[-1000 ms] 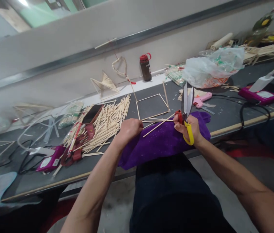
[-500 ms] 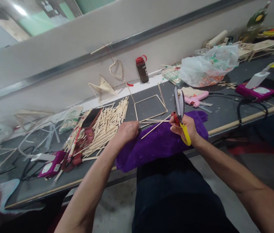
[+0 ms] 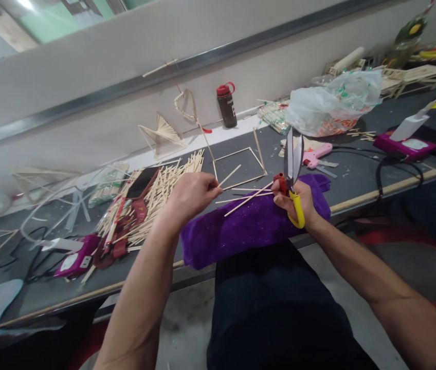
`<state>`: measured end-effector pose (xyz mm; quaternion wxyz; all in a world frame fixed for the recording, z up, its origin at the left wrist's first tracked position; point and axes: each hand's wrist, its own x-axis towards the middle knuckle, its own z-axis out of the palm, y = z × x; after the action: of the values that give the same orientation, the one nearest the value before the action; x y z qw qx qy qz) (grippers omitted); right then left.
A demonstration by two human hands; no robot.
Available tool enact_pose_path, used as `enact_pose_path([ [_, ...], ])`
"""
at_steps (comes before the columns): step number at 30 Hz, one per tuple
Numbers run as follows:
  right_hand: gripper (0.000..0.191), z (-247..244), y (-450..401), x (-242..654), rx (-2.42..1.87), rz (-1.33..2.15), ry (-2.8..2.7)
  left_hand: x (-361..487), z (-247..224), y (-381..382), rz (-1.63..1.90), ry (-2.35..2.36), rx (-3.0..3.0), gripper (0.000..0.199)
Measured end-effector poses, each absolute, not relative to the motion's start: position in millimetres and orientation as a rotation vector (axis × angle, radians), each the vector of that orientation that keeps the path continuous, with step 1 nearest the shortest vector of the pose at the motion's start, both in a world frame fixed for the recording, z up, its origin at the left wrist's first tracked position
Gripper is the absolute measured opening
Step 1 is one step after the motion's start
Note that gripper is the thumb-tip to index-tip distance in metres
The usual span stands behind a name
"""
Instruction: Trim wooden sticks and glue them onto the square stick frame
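Between the fingertips of my left hand [image 3: 197,195] is a thin wooden stick [image 3: 230,175], pointing up and to the right. My right hand [image 3: 297,200] is closed on scissors [image 3: 294,159] with red and yellow handles; their blades point upward and stand apart. Below both hands a purple cloth [image 3: 237,234] is spread along the table edge, with several loose sticks lying over its far side. Just beyond, a square frame of glued sticks [image 3: 237,152] rests on the table, some sticks rising from its corners.
A large pile of sticks [image 3: 164,200] lies left of the cloth, beside a phone [image 3: 143,181]. A pink glue gun [image 3: 317,154], a plastic bag [image 3: 329,108] and a dark bottle [image 3: 226,107] stand behind. Purple power blocks [image 3: 406,146] sit at both sides. Other people's hands show at the edges.
My left hand has lifted off the cloth's far edge and now holds a stick up. The scissors in my right hand have tilted slightly and their blades look wider apart.
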<state>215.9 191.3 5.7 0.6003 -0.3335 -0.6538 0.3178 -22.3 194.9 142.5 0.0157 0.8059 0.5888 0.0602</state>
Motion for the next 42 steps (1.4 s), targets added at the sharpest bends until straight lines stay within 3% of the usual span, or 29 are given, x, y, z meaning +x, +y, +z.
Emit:
enact_pose_path([
  [5,0.028,6,192,217,-0.738,0.72,-1.516,27,119,203,0.156,1.566,2.572,0.02],
  [11,0.033,10,190,218,-0.758,0.725,-1.531,48,83,220,0.138,1.648,2.521,0.025],
  [20,0.031,14,188,217,-0.755,0.758,-1.503,46,94,233,0.037,1.851,2.632,0.03],
  [29,0.034,14,188,219,-0.736,0.764,-1.464,51,89,231,-0.268,1.628,2.611,0.029],
  [37,0.03,12,188,218,-0.711,0.759,-1.472,43,80,223,-0.187,1.539,2.704,0.032],
  [42,0.031,11,186,219,-0.755,0.765,-1.472,3,82,223,0.185,1.664,2.69,0.021],
])
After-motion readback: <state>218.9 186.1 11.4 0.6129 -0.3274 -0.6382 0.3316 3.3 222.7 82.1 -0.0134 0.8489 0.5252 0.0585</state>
